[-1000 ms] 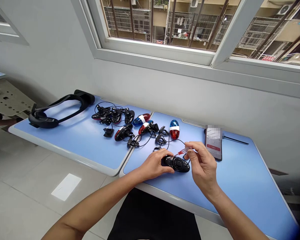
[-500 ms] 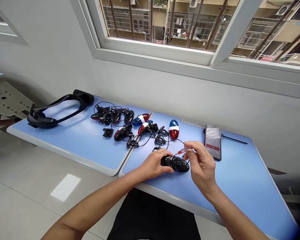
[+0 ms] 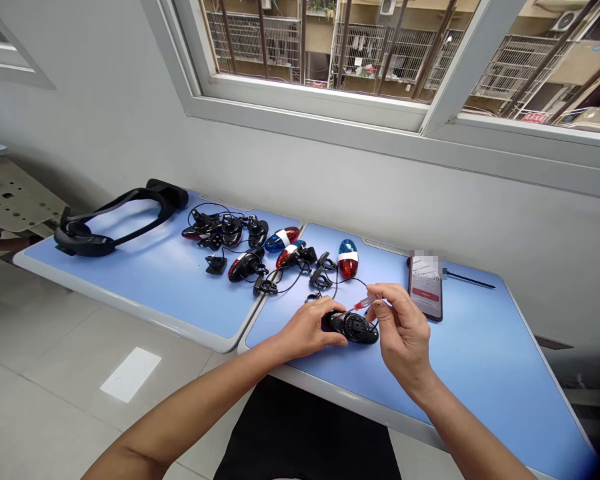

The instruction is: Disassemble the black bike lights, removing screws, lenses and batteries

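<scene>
Gripping in left hand [image 3: 307, 329] the left end of a black housing [image 3: 357, 327], pinching in right hand [image 3: 405, 327] a screwdriver [image 3: 365, 303] slanted down toward that same end. Mid-work, apparently; detail too small to tell how much done, how much left. For the housing: on the table [image 3: 470, 373] between both hands, left end within left-hand hold, right end just beside right hand.

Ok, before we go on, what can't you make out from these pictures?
Head view: the tip of the screwdriver, too small to tell whether it sits in a screw.
Head view: the screwdriver handle's far end, hidden by the right grip.
Head view: the left end of the black casing, covered by the left grip.
Head view: its underside, facing the table.
Head view: the top of the phone, blurred by blocky patches.
</scene>
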Demonstrator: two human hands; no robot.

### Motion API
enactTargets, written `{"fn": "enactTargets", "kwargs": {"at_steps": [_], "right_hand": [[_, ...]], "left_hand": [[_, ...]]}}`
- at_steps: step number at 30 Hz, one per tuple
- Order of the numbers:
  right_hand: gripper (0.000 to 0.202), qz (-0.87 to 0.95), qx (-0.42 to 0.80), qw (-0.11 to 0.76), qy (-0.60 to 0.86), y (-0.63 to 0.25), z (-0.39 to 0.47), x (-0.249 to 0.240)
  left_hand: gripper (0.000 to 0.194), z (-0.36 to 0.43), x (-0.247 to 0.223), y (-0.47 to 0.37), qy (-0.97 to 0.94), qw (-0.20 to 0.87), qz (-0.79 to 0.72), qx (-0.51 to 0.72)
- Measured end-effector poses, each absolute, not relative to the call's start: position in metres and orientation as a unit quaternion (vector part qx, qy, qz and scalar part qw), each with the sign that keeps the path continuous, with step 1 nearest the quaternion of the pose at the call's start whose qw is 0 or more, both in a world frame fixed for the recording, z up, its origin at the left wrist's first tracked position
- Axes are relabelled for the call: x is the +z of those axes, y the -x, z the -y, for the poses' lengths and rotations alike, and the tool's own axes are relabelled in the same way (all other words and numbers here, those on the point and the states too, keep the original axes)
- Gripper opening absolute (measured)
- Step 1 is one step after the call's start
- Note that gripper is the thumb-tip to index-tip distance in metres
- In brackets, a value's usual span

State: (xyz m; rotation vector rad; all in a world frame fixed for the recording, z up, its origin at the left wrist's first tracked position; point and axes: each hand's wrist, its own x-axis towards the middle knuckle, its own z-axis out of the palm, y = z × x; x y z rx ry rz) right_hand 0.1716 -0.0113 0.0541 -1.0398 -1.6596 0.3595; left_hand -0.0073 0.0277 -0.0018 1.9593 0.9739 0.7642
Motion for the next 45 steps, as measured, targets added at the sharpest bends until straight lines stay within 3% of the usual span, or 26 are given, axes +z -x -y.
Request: {"fn": "enactTargets", "kwargs": {"at_steps": [7,15,20,26,30,35,45], "right_hand": [[0.022,0.708,0.135,0.539,0.436,-0.173,0.009,0.054],[0.016,0.768,0.033,0.472,0.430,-0.167,0.008,0.071],[0.032,0.786,0.103,0.459,0.400,-0.169,0.002,0.083],[0.028,0.752,0.116,0.489,0.426,-0.163,0.002,0.074],[0.049,0.678,0.219,0.540,0.448,-0.159,0.003,0.066],[0.018,0.659,0.247,0.553,0.446,-0.160,0.003,0.066],[0.024,0.691,0.194,0.541,0.439,-0.158,0.004,0.066]], "left_hand": [[0.047,-0.027,-0.001,0.007,-0.772,0.404,-0.387,0.302],[0.041,-0.026,0.000,0.008,-0.777,0.399,-0.384,0.298],[0.043,-0.027,-0.003,0.007,-0.779,0.388,-0.389,0.301],[0.042,-0.026,-0.001,0.007,-0.779,0.390,-0.387,0.302],[0.042,-0.026,-0.001,0.008,-0.776,0.395,-0.389,0.301],[0.040,-0.026,-0.002,0.007,-0.777,0.395,-0.393,0.294],[0.041,-0.026,-0.003,0.007,-0.774,0.398,-0.388,0.303]]}}
